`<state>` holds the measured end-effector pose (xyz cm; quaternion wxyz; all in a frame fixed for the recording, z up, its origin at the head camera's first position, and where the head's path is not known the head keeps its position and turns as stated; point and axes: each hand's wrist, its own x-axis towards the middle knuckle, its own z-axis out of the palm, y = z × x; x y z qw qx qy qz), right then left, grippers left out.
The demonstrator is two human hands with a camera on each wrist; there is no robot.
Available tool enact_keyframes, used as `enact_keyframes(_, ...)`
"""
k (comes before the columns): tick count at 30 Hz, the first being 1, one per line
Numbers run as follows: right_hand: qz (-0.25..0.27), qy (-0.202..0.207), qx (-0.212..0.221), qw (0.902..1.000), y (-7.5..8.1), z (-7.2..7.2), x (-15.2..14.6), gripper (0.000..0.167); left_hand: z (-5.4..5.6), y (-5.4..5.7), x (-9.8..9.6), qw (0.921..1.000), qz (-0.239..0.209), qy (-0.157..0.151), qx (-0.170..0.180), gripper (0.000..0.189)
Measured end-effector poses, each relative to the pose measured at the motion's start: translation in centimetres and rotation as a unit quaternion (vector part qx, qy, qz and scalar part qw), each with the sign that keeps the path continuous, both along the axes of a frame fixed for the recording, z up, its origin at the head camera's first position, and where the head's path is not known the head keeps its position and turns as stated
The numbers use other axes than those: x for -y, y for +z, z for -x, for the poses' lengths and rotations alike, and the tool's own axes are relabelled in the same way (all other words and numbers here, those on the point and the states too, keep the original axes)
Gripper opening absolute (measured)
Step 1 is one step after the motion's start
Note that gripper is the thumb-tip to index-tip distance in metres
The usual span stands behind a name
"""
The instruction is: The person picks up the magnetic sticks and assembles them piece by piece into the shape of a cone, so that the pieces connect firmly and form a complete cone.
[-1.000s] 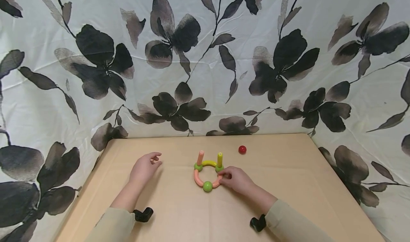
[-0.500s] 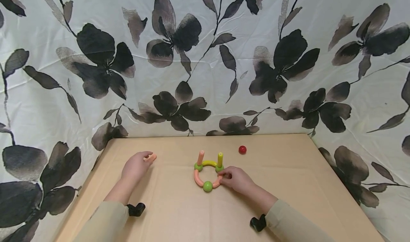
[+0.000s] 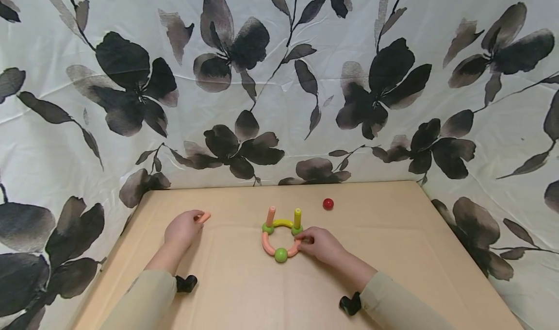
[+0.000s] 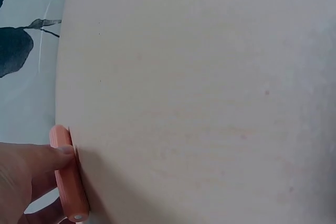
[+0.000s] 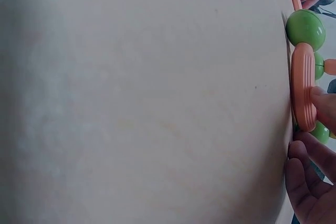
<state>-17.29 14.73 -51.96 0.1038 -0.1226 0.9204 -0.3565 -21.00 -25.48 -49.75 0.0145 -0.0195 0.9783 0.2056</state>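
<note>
In the head view, my left hand (image 3: 181,229) is at the left of the table, with a straight salmon rod (image 4: 68,177) pinched between thumb and fingers. The rod's ridged side and one end show in the left wrist view. Near the middle lies a ring of curved salmon and yellow pieces joined by green balls (image 3: 281,255). A salmon upright rod (image 3: 271,216) and a yellow upright rod (image 3: 298,218) stand on its two far balls. At the ring's right side, my right hand (image 3: 322,244) grips the curved salmon piece (image 5: 303,85), thumb against its ridged face.
A red ball (image 3: 328,204) sits near the table's far edge, right of the ring. Behind the tan table (image 3: 244,296) hangs a white cloth with dark flowers (image 3: 279,102). A black wrist camera (image 3: 186,284) sticks out at the left sleeve.
My left hand has moved a little left, and the salmon rod, unseen a second ago, now shows in its fingers. My right hand keeps its hold on the ring; the head view has shifted slightly.
</note>
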Motion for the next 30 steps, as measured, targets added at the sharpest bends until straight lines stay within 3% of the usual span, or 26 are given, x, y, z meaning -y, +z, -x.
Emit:
enact_keyframes(6, -0.002, 0.001, -0.001, 1.0000, 0.2, 0.1, 0.1, 0.022, -0.1, 0.0, 0.2, 0.9998, -0.010, 0.016, -0.004, 0.037)
enact_keyframes(14, 0.000, 0.009, -0.009, 0.9999, 0.3, 0.2, -0.1, 0.022, -0.8, 0.6, -0.7, 0.9965, -0.026, 0.009, -0.080, 0.034)
enact_keyframes(19, -0.001, 0.010, -0.008, 0.9999, 0.4, 0.2, -0.1, 0.022, -1.9, 1.3, -1.5, 0.9925, -0.058, 0.003, -0.107, 0.039)
enact_keyframes(30, 0.011, 0.013, -0.008, 0.9998, 0.2, 0.3, -0.3, 0.022, -4.7, 1.8, -4.4, 0.9865, -0.113, -0.004, -0.118, 0.037)
